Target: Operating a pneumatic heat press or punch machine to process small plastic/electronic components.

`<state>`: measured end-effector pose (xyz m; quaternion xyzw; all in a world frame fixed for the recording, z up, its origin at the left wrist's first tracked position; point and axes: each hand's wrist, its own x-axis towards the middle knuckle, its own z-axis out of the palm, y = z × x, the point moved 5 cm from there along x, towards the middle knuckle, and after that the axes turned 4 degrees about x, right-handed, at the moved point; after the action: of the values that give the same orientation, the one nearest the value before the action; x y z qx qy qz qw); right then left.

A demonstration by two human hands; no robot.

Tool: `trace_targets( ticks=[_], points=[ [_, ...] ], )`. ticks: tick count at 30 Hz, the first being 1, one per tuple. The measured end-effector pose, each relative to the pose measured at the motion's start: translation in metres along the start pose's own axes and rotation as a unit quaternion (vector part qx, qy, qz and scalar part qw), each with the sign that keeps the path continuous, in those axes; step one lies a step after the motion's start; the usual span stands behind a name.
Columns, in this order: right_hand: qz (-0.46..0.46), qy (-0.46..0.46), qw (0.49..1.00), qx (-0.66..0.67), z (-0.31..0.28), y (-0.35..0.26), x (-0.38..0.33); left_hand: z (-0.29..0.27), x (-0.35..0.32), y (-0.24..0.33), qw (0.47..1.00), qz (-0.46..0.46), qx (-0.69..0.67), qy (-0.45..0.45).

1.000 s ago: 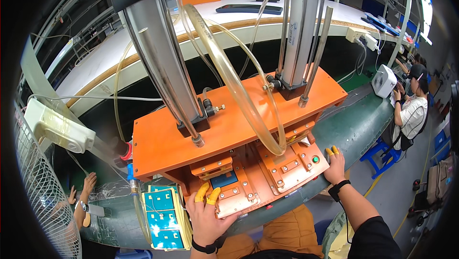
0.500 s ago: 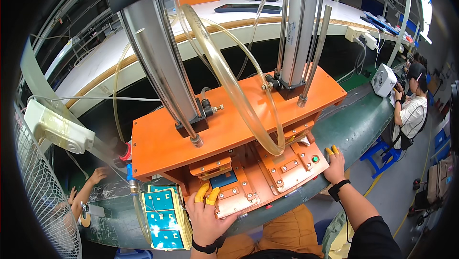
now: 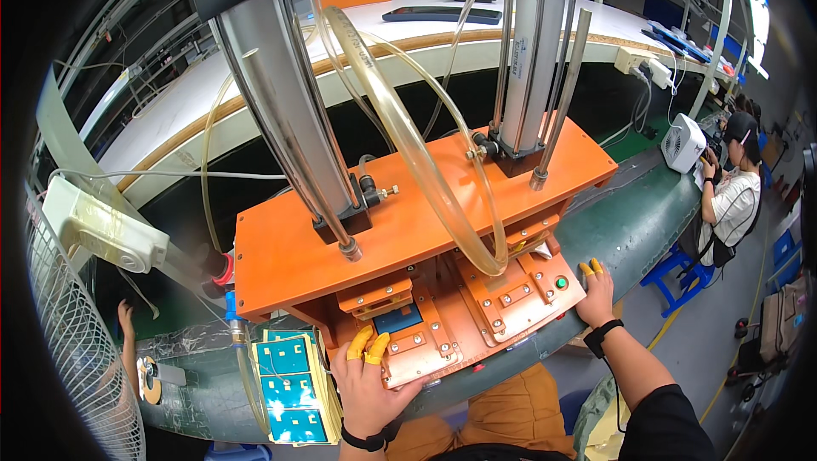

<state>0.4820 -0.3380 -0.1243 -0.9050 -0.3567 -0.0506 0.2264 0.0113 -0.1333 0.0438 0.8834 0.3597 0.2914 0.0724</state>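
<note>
An orange twin-cylinder press (image 3: 408, 214) stands in front of me. My left hand (image 3: 368, 384) rests at the front left edge of its copper-coloured base plate (image 3: 425, 367), fingers on the plate and thumb stretched along the front edge. Yellow finger cots cover two of its fingertips. Just beyond them a blue panel (image 3: 397, 319) lies in the left fixture, partly under the upper block. My right hand (image 3: 597, 298) lies against the right front corner, fingers stretched, beside a green button (image 3: 562, 283). It also wears yellow cots and holds nothing.
Left of the press lies a stack of blue panels (image 3: 294, 389) on the green bench. A wire-guarded fan (image 3: 81, 350) and a tape roll (image 3: 150, 383) are farther left. Clear hoses (image 3: 425, 163) arch over the press. At right sits a person (image 3: 734, 193) by a white fan (image 3: 682, 145).
At the far left, another person's hands have drawn back leftward, leaving one hand and forearm in view. My own hands and the press look unmoved.
</note>
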Motion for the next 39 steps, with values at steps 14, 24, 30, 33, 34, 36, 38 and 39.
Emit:
trace_targets(
  ticks=[14, 24, 30, 33, 34, 36, 38, 39],
  points=[
    [-0.010, 0.015, 1.000, 0.005, 0.0001, 0.0014, -0.0003, 0.0002, -0.0010, -0.0008, 1.000, 0.000, 0.002, -0.002],
    [-0.005, 0.000, 1.000, -0.003, -0.0007, -0.0001, 0.0003, 0.0005, -0.0017, -0.0012, 1.000, 0.002, 0.003, -0.001],
    [-0.005, -0.002, 1.000, 0.001, -0.0009, 0.0001, 0.0005, 0.0010, -0.0017, -0.0010, 1.000, 0.006, 0.008, -0.001],
    [-0.006, -0.002, 1.000, 0.001, -0.0002, 0.0009, 0.0005, 0.0009, -0.0020, -0.0013, 1.000, 0.005, 0.007, -0.001],
    [-0.007, -0.002, 1.000, 0.001, 0.0001, 0.0014, 0.0004, 0.0011, -0.0020, -0.0013, 1.000, 0.005, 0.007, -0.001],
    [-0.008, 0.001, 1.000, 0.001, 0.0006, 0.0022, 0.0006, 0.0011, -0.0016, -0.0009, 1.000, 0.007, 0.005, 0.003],
    [-0.010, 0.004, 1.000, 0.000, 0.0006, 0.0027, 0.0005, 0.0010, -0.0014, -0.0005, 1.000, 0.005, 0.005, 0.002],
    [-0.008, 0.003, 1.000, 0.000, 0.0002, 0.0016, 0.0004, 0.0009, -0.0015, -0.0006, 1.000, 0.003, 0.006, 0.000]
  ],
)
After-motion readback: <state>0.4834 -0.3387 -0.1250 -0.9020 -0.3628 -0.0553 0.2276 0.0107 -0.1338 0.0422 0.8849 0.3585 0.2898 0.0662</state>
